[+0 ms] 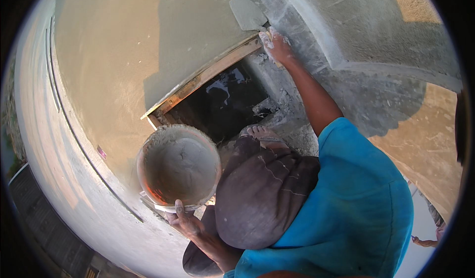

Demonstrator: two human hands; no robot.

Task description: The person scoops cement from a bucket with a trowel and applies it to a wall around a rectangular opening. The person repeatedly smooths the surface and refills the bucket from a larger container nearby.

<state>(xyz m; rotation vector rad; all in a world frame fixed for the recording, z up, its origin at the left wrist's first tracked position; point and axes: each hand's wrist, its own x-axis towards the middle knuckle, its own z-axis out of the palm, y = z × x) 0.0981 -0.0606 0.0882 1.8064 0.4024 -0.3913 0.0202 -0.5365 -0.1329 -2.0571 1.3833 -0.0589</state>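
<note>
My left hand [186, 224] grips the near rim of a round mortar pan [144, 171], thumb over the edge and fingers underneath. Wet grey mortar [185, 162] coats the inside of the tilted pan. Stretched far forward, my right hand [275, 45] is closed round the handle of a trowel, mostly hidden in the fingers. The trowel's flat grey blade [247, 13] lies against smooth wet mortar [198, 25]. Mortar smears whiten the fingers of that hand. Just beside it ends a wooden strip [213, 75] that edges the smoothed surface.
A dark opening [213, 102] with shiny water lies between the wooden strip and my bare foot [262, 132]. Rough crumbled mortar [284, 100] borders its right side. A grey wall base [341, 55] curves along the right. Another person's hand [424, 242] shows at the lower right edge.
</note>
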